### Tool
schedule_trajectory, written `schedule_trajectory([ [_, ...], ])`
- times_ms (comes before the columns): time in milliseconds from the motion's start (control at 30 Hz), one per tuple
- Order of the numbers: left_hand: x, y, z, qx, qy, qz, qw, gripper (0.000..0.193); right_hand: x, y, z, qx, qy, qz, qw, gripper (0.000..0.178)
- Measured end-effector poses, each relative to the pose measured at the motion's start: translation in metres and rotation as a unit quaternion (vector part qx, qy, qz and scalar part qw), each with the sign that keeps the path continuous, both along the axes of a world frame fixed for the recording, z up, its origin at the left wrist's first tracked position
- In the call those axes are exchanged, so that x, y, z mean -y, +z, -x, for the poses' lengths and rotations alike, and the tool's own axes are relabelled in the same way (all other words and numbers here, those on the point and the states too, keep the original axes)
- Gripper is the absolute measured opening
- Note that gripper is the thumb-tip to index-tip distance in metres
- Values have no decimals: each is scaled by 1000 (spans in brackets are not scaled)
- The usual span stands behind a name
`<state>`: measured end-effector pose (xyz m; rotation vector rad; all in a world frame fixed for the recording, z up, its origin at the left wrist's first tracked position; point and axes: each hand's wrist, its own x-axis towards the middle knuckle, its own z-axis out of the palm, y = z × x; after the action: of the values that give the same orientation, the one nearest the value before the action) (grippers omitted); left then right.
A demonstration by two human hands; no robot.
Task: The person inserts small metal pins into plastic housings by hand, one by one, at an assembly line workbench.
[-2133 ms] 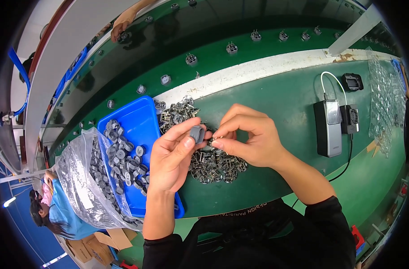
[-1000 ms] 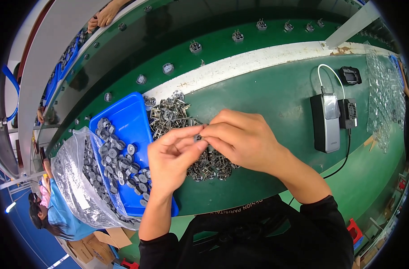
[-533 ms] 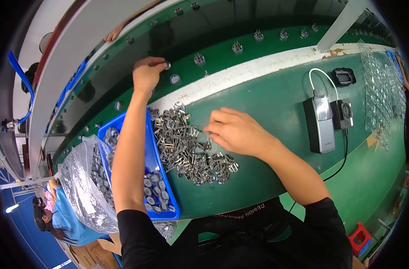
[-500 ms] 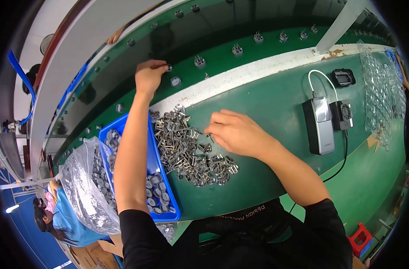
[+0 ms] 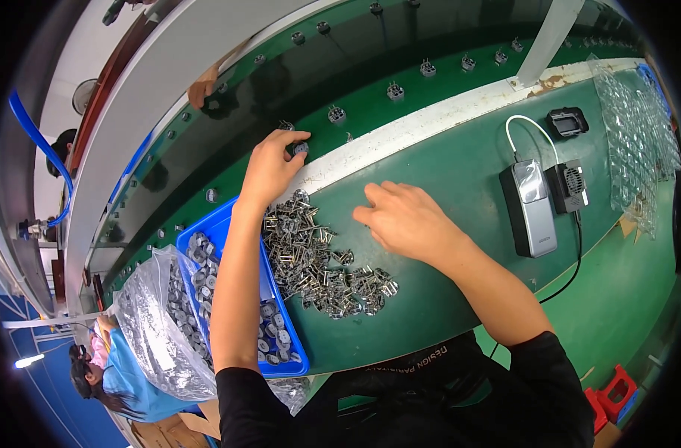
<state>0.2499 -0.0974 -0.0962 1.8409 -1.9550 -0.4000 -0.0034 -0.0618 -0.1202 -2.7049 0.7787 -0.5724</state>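
Observation:
My left hand reaches over the green conveyor belt, thumb and forefinger closed around a small grey round plastic part. Just beyond its knuckles stands a similar part with metal prongs, partly hidden by the hand. Above the green table my right hand is closed, fingertips curled together; whatever they may hold is hidden. Between my arms lies a heap of shiny metal pronged pieces. Beneath my left forearm is a blue tray containing several grey round parts.
A white rail separates belt and table. Further pronged parts stand along the belt. At right lie a grey-black device with cables, a black frame and clear bubble packaging. A plastic bag sits left; another person is beyond.
My left hand has moved off the pronged part, nearer the rail, and closed around the grey part. The metal piece seen at my right fingertips no longer shows. The view has shifted slightly.

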Motion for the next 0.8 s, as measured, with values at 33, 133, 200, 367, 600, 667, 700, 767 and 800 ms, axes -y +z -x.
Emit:
schedule_trajectory([
  [33,2,-1,0,-6,-1,-16,1000,32,1,-1,1,0,-1,3,1000,3],
  [133,3,-1,-1,13,5,-1,1000,34,4,-4,2,-7,-24,-6,1000,12],
  [200,-2,1,0,-23,26,21,999,33,5,-2,1,35,-34,-14,999,11],
  [367,-39,18,26,-454,81,-34,887,16,3,7,-4,201,-17,-88,976,13],
  [600,-119,31,46,-703,19,-124,700,31,-3,14,-8,283,-3,-64,957,15],
  [667,-129,33,53,-688,34,-111,716,41,-6,16,-9,301,-7,-133,944,14],
  [700,-130,31,55,-689,36,-110,715,41,-7,16,-9,317,-14,-199,927,13],
  [767,-137,25,59,-594,111,-96,791,47,-9,23,-8,319,-14,-258,912,11],
  [800,-138,22,59,-596,116,-95,789,47,-11,25,-9,322,-18,-314,893,10],
])
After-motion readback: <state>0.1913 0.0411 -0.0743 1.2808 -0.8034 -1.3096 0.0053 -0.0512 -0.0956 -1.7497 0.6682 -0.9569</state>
